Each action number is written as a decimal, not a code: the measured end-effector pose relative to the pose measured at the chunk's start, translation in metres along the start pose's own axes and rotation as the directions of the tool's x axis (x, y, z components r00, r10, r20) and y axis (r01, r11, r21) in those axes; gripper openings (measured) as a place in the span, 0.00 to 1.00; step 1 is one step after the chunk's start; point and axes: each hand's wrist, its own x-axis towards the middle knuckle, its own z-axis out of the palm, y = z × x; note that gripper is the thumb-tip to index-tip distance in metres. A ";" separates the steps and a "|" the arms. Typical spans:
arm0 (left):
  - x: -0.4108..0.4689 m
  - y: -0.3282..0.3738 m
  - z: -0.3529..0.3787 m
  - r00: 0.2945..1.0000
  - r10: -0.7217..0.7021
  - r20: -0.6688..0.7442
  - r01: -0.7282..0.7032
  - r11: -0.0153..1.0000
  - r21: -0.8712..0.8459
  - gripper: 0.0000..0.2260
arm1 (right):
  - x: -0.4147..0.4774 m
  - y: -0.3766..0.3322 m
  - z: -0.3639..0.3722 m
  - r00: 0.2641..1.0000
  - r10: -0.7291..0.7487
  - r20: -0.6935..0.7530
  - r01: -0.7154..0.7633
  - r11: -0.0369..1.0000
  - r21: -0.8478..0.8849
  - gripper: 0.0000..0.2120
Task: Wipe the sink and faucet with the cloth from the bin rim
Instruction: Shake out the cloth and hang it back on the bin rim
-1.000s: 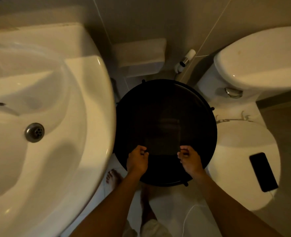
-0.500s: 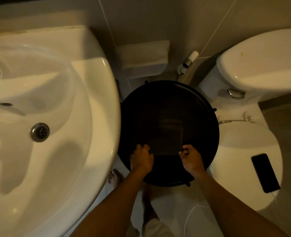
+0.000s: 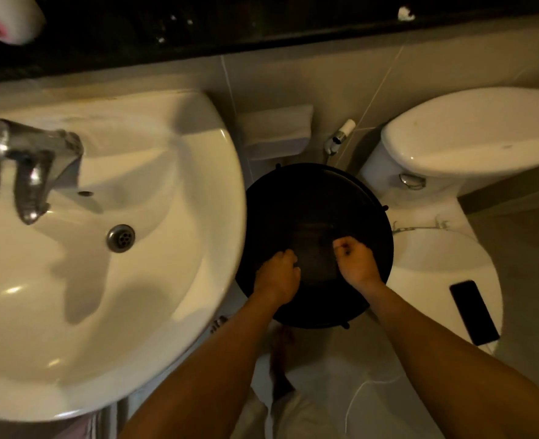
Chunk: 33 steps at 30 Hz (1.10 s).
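A round black bin (image 3: 380, 223) stands on the floor between the white sink (image 3: 227, 185) and the toilet. A dark cloth (image 3: 315, 251), hard to make out against the black bin, hangs between my two hands over the bin's near half. My left hand (image 3: 277, 277) is closed on its left edge. My right hand (image 3: 357, 264) pinches its right edge, a little higher. The chrome faucet (image 3: 30, 172) sits at the sink's far left, with the drain (image 3: 120, 238) in the bowl's middle. Both hands are well to the right of the sink.
A white toilet (image 3: 436, 274) with its lid shut stands to the right, and a black phone (image 3: 474, 312) with a white cable lies on the lid. A white box (image 3: 277, 131) and a spray nozzle (image 3: 341, 137) hang on the wall behind the bin. My bare foot (image 3: 281, 359) is below.
Both hands rose from the bin's near rim toward its middle, lifting the dark cloth. The view tilted up and left, so the faucet and the dark ledge now show.
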 end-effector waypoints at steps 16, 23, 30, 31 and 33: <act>-0.121 -0.018 -0.216 0.818 0.121 -0.563 -0.056 0.990 0.131 0.12 | -0.096 -0.248 -0.002 0.793 -0.576 0.196 0.608 0.768 -0.201 0.13; -0.151 -0.085 -0.225 0.866 -0.052 -0.498 0.144 0.978 0.148 0.24 | -0.127 -0.262 0.035 0.675 -0.656 0.338 0.713 0.460 -0.530 0.26; -0.171 -0.123 -0.123 0.938 -0.083 -0.337 0.130 0.984 0.119 0.31 | -0.145 -0.188 0.077 0.749 -0.487 0.450 0.649 0.400 -0.647 0.35; -0.173 -0.124 -0.112 0.940 -0.076 -0.333 0.126 0.983 0.133 0.33 | -0.146 -0.182 0.079 0.763 -0.468 0.447 0.636 0.416 -0.650 0.35; -0.174 -0.126 -0.094 0.943 -0.056 -0.329 0.116 0.979 0.167 0.36 | -0.146 -0.175 0.081 0.777 -0.463 0.427 0.620 0.442 -0.648 0.35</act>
